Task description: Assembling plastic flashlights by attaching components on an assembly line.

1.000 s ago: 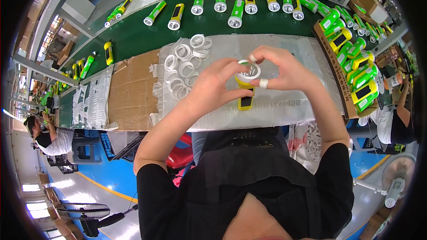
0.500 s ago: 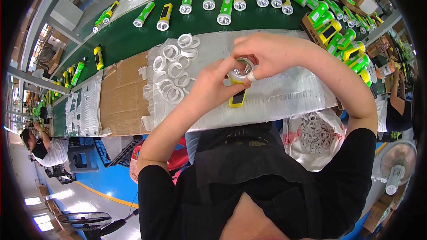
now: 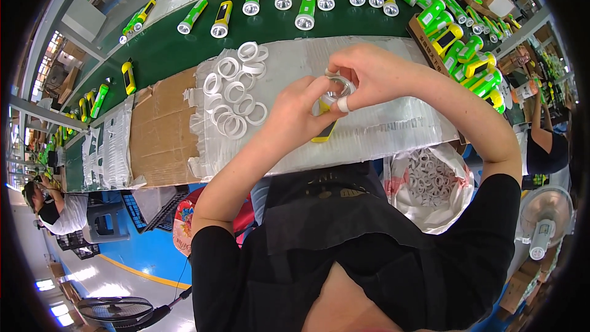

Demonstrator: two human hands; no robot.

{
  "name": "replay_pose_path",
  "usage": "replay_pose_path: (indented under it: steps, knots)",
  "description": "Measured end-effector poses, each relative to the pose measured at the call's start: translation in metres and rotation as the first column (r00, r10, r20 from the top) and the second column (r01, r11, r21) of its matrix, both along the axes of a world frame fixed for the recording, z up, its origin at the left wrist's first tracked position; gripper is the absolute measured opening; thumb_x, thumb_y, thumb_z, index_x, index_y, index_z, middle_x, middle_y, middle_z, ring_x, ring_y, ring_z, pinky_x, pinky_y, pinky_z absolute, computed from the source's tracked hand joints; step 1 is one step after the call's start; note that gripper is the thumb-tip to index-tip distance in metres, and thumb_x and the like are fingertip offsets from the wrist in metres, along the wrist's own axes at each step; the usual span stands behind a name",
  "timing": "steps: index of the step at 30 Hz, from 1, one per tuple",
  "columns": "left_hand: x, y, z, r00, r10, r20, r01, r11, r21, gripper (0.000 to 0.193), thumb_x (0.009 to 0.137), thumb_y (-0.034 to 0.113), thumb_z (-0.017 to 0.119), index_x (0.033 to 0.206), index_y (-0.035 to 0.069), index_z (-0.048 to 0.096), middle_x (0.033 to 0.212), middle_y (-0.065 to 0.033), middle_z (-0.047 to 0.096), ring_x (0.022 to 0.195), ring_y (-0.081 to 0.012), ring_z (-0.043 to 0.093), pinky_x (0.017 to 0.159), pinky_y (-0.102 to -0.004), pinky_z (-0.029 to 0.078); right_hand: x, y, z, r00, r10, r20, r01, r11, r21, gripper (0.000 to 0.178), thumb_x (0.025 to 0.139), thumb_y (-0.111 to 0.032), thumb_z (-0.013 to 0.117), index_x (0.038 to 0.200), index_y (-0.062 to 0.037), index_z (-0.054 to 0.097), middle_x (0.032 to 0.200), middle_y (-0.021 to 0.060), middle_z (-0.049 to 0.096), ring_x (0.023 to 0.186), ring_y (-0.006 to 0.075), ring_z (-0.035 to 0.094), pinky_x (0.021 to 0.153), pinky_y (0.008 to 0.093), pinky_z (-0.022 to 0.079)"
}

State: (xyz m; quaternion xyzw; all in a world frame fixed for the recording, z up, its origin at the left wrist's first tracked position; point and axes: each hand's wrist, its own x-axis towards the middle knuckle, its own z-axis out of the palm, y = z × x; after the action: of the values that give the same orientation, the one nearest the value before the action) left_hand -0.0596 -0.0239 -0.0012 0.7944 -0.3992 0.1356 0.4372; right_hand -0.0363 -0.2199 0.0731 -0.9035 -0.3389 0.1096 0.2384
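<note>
Yellow flashlight (image 3: 324, 124) head pinched between my left hand (image 3: 299, 112) and right hand (image 3: 362, 74), above the plastic-covered bench (image 3: 393, 129); white rings (image 3: 236, 95) lie left.

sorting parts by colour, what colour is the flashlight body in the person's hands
Yellow with a black panel; the flashlight shows in the head view.

Loose white rings (image 3: 236, 95) left of hands (image 3: 335, 95)

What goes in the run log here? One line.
left hand + right hand: both hold yellow flashlight head | white rings left | belt: flashlights
</note>
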Motion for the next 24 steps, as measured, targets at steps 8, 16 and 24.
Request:
replay_pose_path:
  steps: [8,16,24]
  knots:
    - [0.001,-0.005,-0.003,0.998,0.050,-0.040,-0.050,0.999,-0.007,0.036,0.068,0.015,0.083,0.095,0.008,0.060,0.091,-0.0084,0.066,0.080,-0.0273,0.064,0.067,-0.0355,0.050,-0.012,0.012,-0.009,0.933,-0.313,0.178,0.337,0.933,-0.126,0.057,0.063,-0.047,0.080,0.081,0.0016,0.058,0.066,0.0127,0.057,0.062,0.0273,0.058,0.055,0.0382,0.044]
    - [-0.003,-0.004,-0.005,0.999,0.038,0.021,-0.036,0.995,-0.089,0.038,0.068,0.013,0.083,0.098,0.008,0.061,0.091,-0.0056,0.068,0.076,-0.0208,0.064,0.066,-0.0318,0.050,-0.010,0.001,-0.017,0.966,0.084,0.243,-0.113,0.988,0.106,0.060,0.069,-0.053,0.074,0.088,0.0011,0.058,0.078,0.0152,0.062,0.074,0.0312,0.062,0.063,0.0412,0.048]
    - [0.000,0.001,-0.007,0.996,0.039,-0.079,-0.044,0.997,-0.069,0.036,0.067,0.012,0.084,0.096,0.009,0.062,0.089,-0.0061,0.066,0.077,-0.0216,0.063,0.064,-0.0331,0.049,-0.006,0.001,-0.013,0.993,-0.058,0.107,0.045,0.992,0.119,0.053,0.068,-0.052,0.074,0.080,-0.0040,0.053,0.073,0.0154,0.061,0.068,0.0322,0.061,0.059,0.0400,0.046]
